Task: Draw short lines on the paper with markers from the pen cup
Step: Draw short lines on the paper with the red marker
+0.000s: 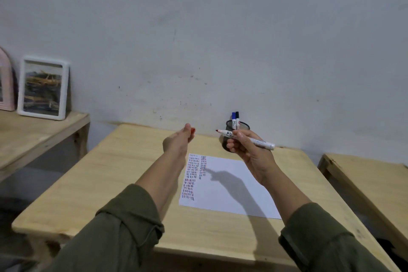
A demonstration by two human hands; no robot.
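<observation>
A white sheet of paper (pixel 231 187) lies on the wooden table (pixel 132 174), with columns of short red, blue and black lines along its left side. My right hand (pixel 249 152) is raised above the sheet's far edge, shut on an uncapped red marker (pixel 254 139) whose tip points left. My left hand (pixel 178 141) hovers to the left of it, fingers closed around a small red cap (pixel 193 130). Behind my right hand stands a black mesh pen cup (pixel 240 127) by the wall, holding a blue-capped marker (pixel 233 120) and a black-capped marker (pixel 237 119).
A second wooden table (pixel 375 185) stands to the right, across a narrow gap. A wooden shelf (pixel 37 134) at the left carries a white picture frame (pixel 43 88) and a pink arched frame (pixel 5 81). The grey wall rises right behind the table.
</observation>
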